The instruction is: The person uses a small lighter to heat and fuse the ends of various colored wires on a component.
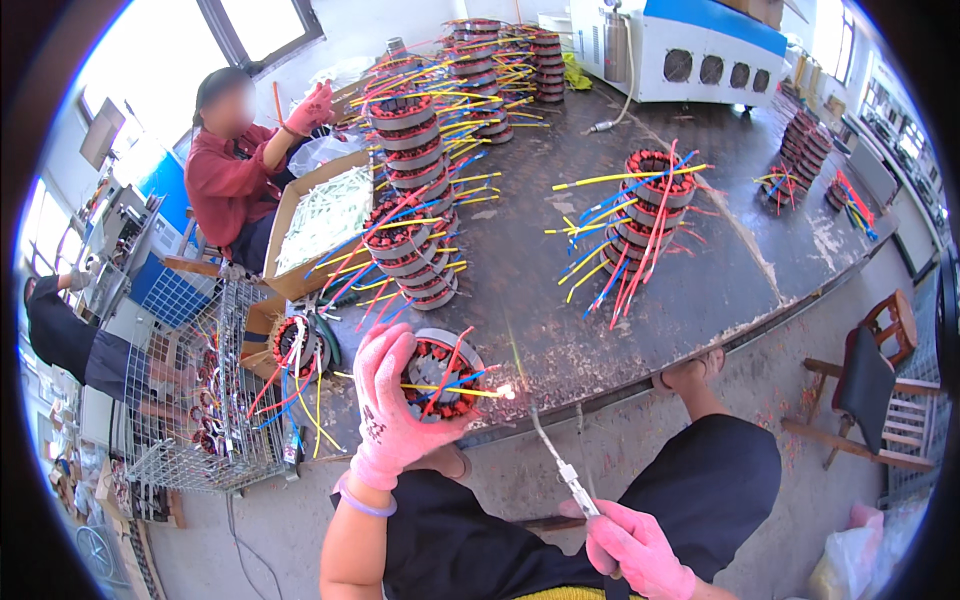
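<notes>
In a pink glove, my left hand [390, 405] is wrapped round a motor stator [428, 362] at the table's near edge. Red, blue and yellow leads stick out from the stator toward the right. A bright glow [507, 391] shows at the end of the yellow lead. My right hand [635, 550], also gloved, grips a thin metal gas torch [572, 482] over my lap. Its nozzle points up toward the table edge, just right of the glow, and a faint streak of flame rises from it. Left of my left hand lies another stator [301, 345] with white-sleeved leads.
Stacked stators [405, 150] stand at the left, with another stack [650, 205] at mid-table. A cardboard box [275, 240] holds white sleeves. A co-worker [235, 170] sits beyond it. At far left is a wire basket [200, 400]; a blue-white machine [690, 55] stands behind.
</notes>
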`<state>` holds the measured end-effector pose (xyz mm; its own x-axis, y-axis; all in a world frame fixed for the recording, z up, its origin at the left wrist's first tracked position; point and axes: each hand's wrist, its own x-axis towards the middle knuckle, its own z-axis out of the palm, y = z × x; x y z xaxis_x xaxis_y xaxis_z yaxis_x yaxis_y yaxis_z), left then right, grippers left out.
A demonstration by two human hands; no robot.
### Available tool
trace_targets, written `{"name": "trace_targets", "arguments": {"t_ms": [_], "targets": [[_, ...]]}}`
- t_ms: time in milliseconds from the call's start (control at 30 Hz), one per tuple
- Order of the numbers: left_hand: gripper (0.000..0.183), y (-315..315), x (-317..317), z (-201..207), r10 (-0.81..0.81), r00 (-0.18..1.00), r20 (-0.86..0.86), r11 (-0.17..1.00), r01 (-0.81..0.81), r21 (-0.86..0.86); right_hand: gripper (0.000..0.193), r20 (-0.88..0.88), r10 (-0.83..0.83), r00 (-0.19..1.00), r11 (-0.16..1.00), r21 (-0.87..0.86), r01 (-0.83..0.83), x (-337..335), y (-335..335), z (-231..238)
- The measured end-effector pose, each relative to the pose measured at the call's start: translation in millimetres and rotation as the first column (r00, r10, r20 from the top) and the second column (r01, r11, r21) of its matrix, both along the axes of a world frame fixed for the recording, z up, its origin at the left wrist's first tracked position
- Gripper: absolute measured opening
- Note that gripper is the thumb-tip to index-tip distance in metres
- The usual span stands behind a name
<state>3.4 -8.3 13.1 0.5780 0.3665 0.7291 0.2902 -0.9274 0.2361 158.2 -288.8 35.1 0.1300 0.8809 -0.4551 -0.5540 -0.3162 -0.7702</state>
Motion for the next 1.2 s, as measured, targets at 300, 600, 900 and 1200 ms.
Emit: {"name": "trace_targets", "arguments": {"t_ms": [300,600,900,1200], "targets": [[0.115,-25.0,-5.4,29.7,-0.159,0.986,0.047,0.924,0.166,-0.344,0.035,0.171,-0.137,0.976,0.99,-0.015,0.142,17.8,-12.5,3.4],[0.098,-2.6,4.2,5.8,-0.058,0.919,-0.389,0.908,-0.114,-0.404,0.044,0.094,0.002,0.996,0.987,-0.163,0.013,20.2,-20.5,-15.1],[0.097,3.5,8.2,-15.7,-0.08,0.85,-0.521,0.916,-0.143,-0.375,0.038,0.011,0.0,1.0,0.985,-0.174,0.002,5.5,-17.5,-47.9],[0.102,6.7,5.8,-19.5,-0.107,0.829,-0.549,0.925,-0.119,-0.36,0.04,0.072,0.095,0.993,0.982,-0.168,-0.082,1.7,-14.4,-58.0]]}}
